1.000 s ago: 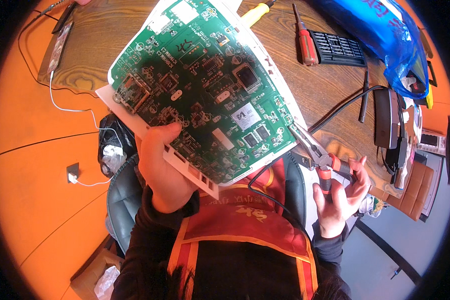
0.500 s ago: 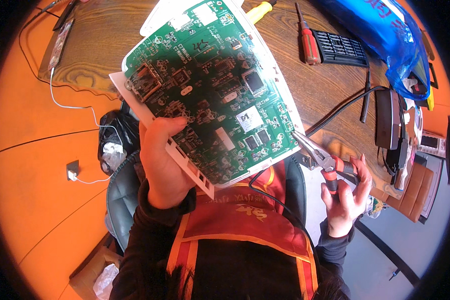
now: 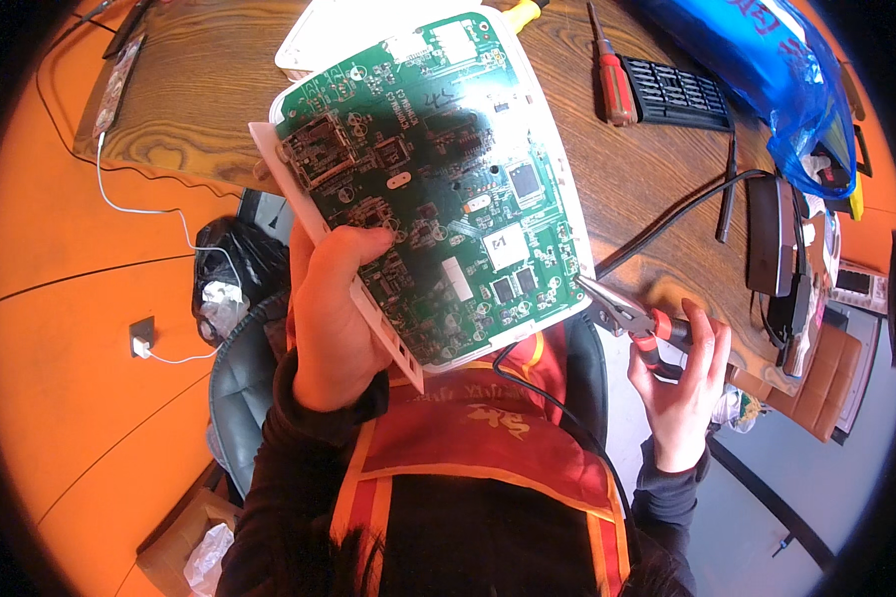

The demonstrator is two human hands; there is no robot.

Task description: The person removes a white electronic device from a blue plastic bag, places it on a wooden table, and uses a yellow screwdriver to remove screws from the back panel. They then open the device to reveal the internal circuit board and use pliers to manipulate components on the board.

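My left hand (image 3: 334, 313) grips a white plastic case with a large green circuit board (image 3: 438, 189) seated in it, thumb pressed on the board's lower left. The board is held up above my lap, tilted, with chips and connectors facing me. My right hand (image 3: 682, 383) holds red-and-black-handled needle-nose pliers (image 3: 627, 320); their jaws point at the board's lower right corner, almost touching its edge. A black cable (image 3: 548, 398) runs from under the board across my red vest.
A wooden table (image 3: 199, 90) lies ahead with a red-handled screwdriver (image 3: 612, 75), a black bit holder (image 3: 682, 92), a blue plastic bag (image 3: 767, 70) and black cables. A white case lid (image 3: 319, 40) lies behind the board. A white charger cable (image 3: 149, 214) hangs over the orange floor.
My left hand has raised and turned the board toward the right. My right hand has lifted the pliers closer to the board's lower right corner.
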